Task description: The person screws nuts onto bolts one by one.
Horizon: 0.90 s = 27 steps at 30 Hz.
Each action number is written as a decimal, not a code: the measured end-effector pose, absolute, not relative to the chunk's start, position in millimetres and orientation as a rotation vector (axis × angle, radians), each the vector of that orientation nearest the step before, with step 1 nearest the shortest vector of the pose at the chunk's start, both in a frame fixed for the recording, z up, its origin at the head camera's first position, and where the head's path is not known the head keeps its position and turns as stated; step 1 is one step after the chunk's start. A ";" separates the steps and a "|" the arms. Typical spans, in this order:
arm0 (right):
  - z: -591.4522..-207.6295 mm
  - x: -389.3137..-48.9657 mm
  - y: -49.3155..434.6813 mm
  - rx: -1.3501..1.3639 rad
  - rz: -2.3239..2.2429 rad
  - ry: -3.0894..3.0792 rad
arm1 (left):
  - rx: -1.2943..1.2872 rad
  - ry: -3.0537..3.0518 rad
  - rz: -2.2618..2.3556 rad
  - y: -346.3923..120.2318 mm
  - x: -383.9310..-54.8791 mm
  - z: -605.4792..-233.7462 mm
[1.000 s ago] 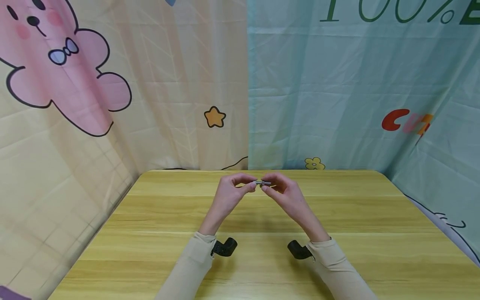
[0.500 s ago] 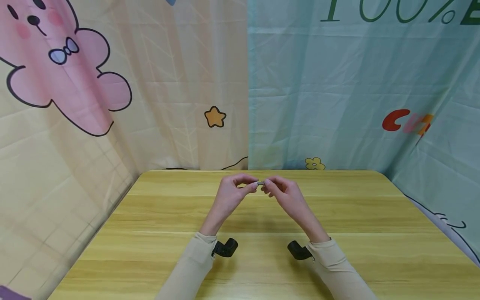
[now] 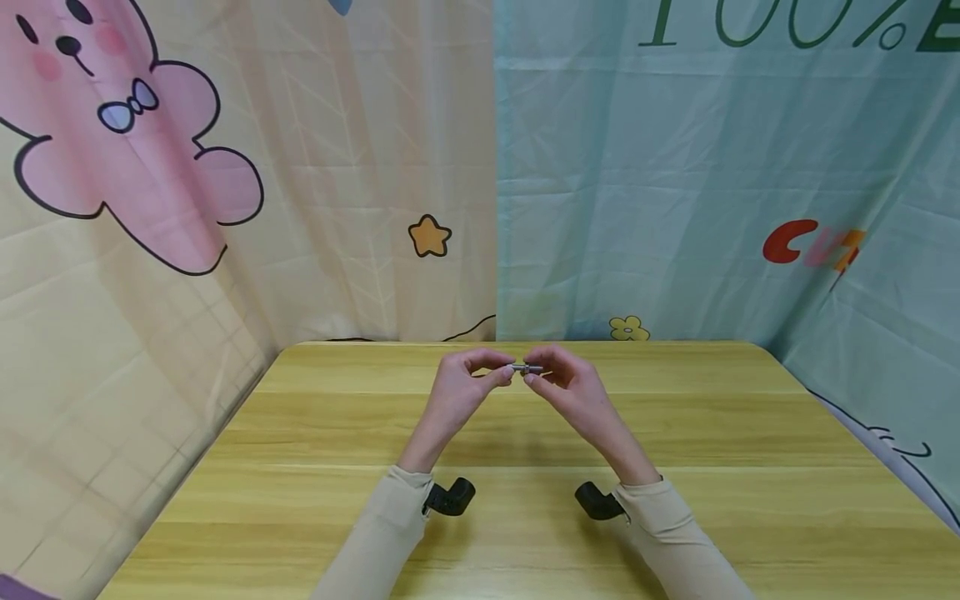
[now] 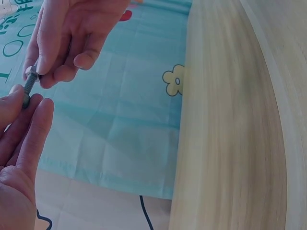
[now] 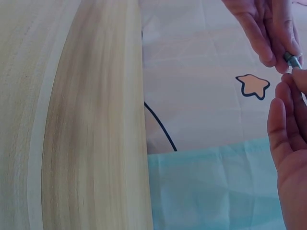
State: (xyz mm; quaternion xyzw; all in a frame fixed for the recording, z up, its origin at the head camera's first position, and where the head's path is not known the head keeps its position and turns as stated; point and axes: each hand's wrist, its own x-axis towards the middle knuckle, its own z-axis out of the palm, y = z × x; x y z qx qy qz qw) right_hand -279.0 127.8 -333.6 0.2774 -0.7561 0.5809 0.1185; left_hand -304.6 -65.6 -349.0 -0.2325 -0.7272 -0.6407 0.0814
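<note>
My left hand (image 3: pixel 467 385) pinches the head of a metal bolt (image 4: pixel 30 84) between thumb and fingers. The bolt lies nearly level in the head view, its threaded end pointing right. A nut (image 4: pixel 32 73) sits on the thread, and my right hand (image 3: pixel 572 385) pinches it with thumb and forefinger. The thread's end shows past the nut, between the right fingers, in the head view. Both hands are raised over the far part of the table. In the right wrist view the bolt's head end (image 5: pixel 290 59) shows at the left fingertips, and the right fingers hide the rest.
The wooden table (image 3: pixel 525 533) reaches back to printed cloth curtains (image 3: pixel 360 167), beige on the left and teal on the right. A black wrist camera (image 3: pixel 452 497) is strapped at the left cuff, and another black camera (image 3: pixel 597 502) at the right cuff.
Half a second ago my right thumb and fingers had rolled over the nut and covered the bolt's end. Now they are turned back, and that end shows again. The left hand stays almost still.
</note>
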 end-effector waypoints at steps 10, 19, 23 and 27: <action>-331.1 -275.7 126.4 0.761 1.679 -2.286 | -0.716 -2.188 -1.898 -64.5 -285.9 -330.4; -329.3 -273.8 126.6 0.655 1.689 -2.312 | -0.722 -2.186 -1.884 -63.1 -279.5 -324.3; -330.5 -274.5 128.3 0.662 1.720 -2.285 | -0.719 -2.179 -1.902 -63.3 -279.2 -324.0; -331.6 -276.4 128.5 0.769 1.686 -2.242 | -0.694 -2.192 -1.902 -63.6 -279.1 -324.0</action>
